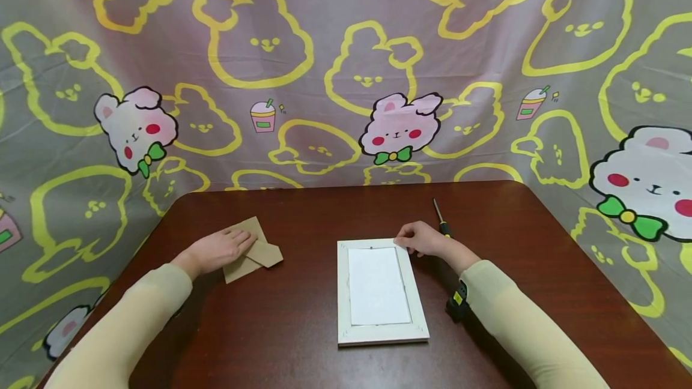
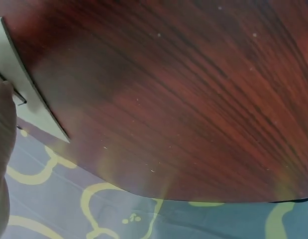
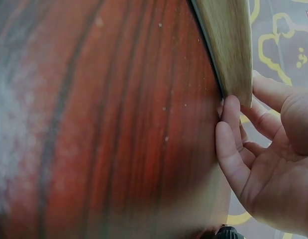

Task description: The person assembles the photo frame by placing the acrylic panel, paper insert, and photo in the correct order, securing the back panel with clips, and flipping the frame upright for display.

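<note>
On the left side of the table lies a brown backing board (image 1: 238, 269) with a fold-out stand leg (image 1: 266, 254) on top. My left hand (image 1: 227, 247) rests over it, fingers stretched out along the board and the leg's upper part. A white picture frame (image 1: 344, 293) lies face down in front of me, a white sheet (image 1: 378, 287) filling its opening. At the frame's far right corner my right hand (image 1: 424, 239) pinches the edge. The right wrist view has that hand's thumb and fingers (image 3: 228, 107) on either side of the frame's wooden edge (image 3: 231, 50).
A screwdriver (image 1: 442, 220) with a black and yellow handle lies behind my right hand, its shaft pointing away. The dark red wooden table (image 1: 303, 215) ends at a patterned curtain (image 1: 319, 101) behind and at both sides.
</note>
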A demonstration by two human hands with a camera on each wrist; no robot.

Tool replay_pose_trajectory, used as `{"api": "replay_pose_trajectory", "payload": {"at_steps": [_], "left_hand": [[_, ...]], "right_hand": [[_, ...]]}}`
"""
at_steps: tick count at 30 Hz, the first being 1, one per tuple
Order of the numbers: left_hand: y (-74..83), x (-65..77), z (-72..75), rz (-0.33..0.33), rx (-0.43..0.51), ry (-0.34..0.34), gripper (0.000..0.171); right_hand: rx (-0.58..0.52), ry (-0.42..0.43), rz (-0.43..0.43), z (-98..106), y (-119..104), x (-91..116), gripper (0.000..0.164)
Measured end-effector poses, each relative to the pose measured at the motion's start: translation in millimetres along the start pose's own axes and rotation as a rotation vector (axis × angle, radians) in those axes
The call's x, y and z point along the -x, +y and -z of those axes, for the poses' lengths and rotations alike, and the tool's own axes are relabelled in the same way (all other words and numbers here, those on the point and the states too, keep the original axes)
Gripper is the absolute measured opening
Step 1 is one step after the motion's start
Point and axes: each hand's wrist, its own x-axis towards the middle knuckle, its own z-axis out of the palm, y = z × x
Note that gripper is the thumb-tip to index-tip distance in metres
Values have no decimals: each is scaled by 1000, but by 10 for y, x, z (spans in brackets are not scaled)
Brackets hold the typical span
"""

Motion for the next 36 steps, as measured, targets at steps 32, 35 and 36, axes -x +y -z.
{"api": "replay_pose_trajectory", "payload": {"at_steps": [32, 35, 36], "left_hand": [[-62, -201, 251, 172, 156, 98, 46], [-71, -259, 302, 197, 188, 133, 45], [-71, -278, 328, 203, 195, 142, 45]], "right_hand": [[-11, -9, 8, 6, 21, -16, 18], [-7, -7, 8, 1, 27, -21, 19], [-6, -7, 9, -2, 30, -23, 19]]}}
